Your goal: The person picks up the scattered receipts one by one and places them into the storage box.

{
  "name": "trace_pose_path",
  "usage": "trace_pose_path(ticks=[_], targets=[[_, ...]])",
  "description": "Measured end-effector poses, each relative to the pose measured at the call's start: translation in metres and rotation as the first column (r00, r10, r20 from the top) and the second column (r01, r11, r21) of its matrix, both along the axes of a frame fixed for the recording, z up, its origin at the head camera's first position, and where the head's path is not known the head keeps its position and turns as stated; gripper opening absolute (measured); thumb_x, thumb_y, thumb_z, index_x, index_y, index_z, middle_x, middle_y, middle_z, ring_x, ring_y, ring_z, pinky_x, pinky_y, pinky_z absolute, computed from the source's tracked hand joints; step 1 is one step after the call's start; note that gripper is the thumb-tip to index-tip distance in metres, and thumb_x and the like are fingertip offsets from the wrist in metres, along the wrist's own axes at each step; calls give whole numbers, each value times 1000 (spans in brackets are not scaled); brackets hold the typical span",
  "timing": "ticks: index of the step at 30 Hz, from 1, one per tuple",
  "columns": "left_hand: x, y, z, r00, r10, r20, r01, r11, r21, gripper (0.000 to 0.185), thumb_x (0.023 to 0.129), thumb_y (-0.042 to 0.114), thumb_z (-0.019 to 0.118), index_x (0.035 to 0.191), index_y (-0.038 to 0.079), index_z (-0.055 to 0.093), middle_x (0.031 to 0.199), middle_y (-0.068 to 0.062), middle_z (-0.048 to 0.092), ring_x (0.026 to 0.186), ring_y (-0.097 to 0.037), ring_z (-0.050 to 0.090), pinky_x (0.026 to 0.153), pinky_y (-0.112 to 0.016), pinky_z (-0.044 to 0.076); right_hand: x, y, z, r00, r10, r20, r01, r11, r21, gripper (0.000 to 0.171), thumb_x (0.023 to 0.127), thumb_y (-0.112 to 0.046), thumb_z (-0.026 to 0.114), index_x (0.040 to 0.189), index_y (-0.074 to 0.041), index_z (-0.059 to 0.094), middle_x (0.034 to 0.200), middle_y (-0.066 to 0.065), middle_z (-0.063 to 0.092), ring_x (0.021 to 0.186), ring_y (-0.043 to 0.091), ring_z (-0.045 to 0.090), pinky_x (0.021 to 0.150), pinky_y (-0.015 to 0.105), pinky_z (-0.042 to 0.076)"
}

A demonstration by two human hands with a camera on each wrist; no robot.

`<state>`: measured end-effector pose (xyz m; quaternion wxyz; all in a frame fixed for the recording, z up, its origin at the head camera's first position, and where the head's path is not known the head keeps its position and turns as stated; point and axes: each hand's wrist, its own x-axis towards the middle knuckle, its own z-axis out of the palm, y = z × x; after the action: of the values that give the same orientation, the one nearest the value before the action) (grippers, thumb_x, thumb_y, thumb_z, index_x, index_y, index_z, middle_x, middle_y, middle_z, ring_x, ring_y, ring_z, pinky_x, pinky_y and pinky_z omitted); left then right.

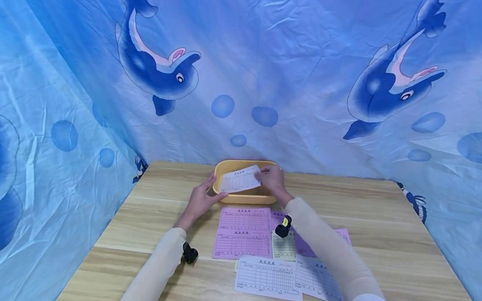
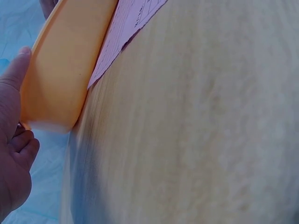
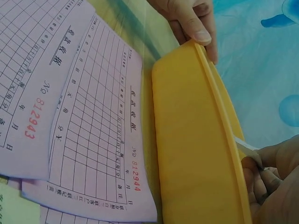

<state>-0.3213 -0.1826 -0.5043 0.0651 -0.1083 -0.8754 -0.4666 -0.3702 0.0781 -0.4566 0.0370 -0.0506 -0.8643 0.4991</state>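
Note:
A yellow plastic tub (image 1: 246, 195) stands at the far middle of the wooden table (image 1: 387, 234). My right hand (image 1: 269, 176) pinches a white printed slip (image 1: 240, 179) by its right edge, holding it over the tub's opening. In the right wrist view the slip's edge (image 3: 246, 145) shows above the tub's rim (image 3: 219, 93), beside my right hand's fingers (image 3: 268, 179). My left hand (image 1: 200, 199) grips the tub's near left corner, thumb on the front wall and fingers along the side. The left wrist view shows that thumb (image 2: 14, 70) against the tub (image 2: 60, 70).
Pink forms (image 1: 244, 230) lie just in front of the tub, with white forms (image 1: 269, 278) and a pale green slip (image 1: 283, 247) nearer me. A blue dolphin-print cloth (image 1: 302, 77) walls in the table at the back and sides.

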Motion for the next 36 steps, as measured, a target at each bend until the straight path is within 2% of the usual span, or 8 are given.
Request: trace_pose_path(ticks=[10, 17, 24, 28, 33, 36], targets=[[3, -2, -1, 1000, -15, -21, 15, 1000, 6, 97, 83, 53, 81, 151, -4, 42, 162, -19, 34, 151, -31, 32, 124, -47, 28, 3, 0, -4, 999, 38, 4, -38, 998, 46, 15, 88, -16, 80, 95, -2, 80, 91, 12, 78, 73, 19, 69, 51, 22, 47], [5, -3, -2, 1000, -21, -16, 21, 1000, 2, 99, 82, 56, 80, 152, -3, 41, 163, -17, 33, 151, -31, 32, 124, -46, 28, 9, 3, -2, 998, 66, 12, -67, 997, 42, 18, 88, -13, 79, 101, -1, 80, 99, 15, 78, 82, 24, 73, 63, 27, 57], [7, -5, -3, 999, -32, -29, 32, 999, -8, 99, 83, 57, 79, 152, -3, 41, 163, -18, 33, 151, -35, 32, 123, -51, 28, 12, 9, -1, 999, 44, 21, -45, 994, 97, 17, 89, -17, 78, 98, -3, 79, 98, 11, 77, 87, 25, 71, 69, 31, 58], [8, -5, -2, 999, -33, -30, 33, 999, -6, 99, 82, 55, 80, 151, -4, 42, 162, -20, 33, 150, -36, 32, 123, -51, 27, 17, 17, 10, 999, 47, -2, -47, 996, 80, 18, 91, -19, 77, 100, -4, 79, 97, 11, 78, 89, 26, 73, 75, 35, 61], [9, -5, 0, 999, -34, -18, 34, 999, -3, 99, 82, 55, 80, 151, -4, 42, 162, -21, 33, 151, -37, 32, 124, -50, 27, 28, 32, 32, 995, 104, -1, -104, 992, -65, 24, 94, -18, 75, 110, 0, 74, 104, 17, 77, 97, 35, 74, 84, 45, 63], [10, -5, 1, 999, -31, -20, 31, 1000, -1, 99, 82, 55, 81, 151, -5, 41, 162, -21, 33, 151, -37, 32, 124, -51, 27, 36, 42, 47, 991, 133, -9, -133, 985, -106, 26, 95, -19, 74, 113, 0, 73, 107, 17, 77, 97, 34, 74, 85, 44, 63]])
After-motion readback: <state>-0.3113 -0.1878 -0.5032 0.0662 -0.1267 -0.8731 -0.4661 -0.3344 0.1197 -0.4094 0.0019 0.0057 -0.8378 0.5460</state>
